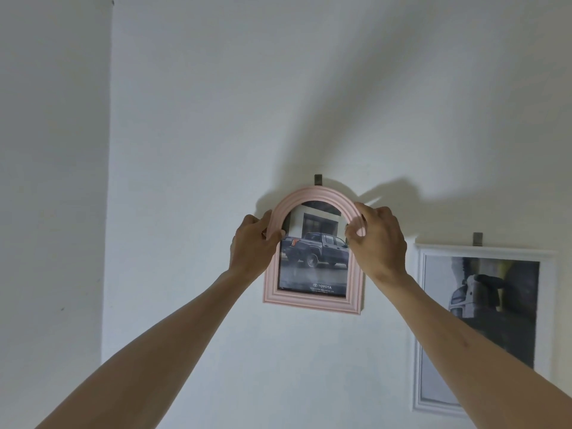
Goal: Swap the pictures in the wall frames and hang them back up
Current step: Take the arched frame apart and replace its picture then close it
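Two frames are on the smooth white wall. At centre, an arched pink frame with ribbed moulding holds a glossy truck picture; left hand and right hand grip its curved shoulders below a dark hook. A rectangular white frame hangs at right.

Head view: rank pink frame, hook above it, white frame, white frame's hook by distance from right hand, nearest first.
1. Pink frame: the right hand grips the right side of its arch.
2. Hook above it: up and left of the hand.
3. White frame and its hook: both to the right, too close to call.
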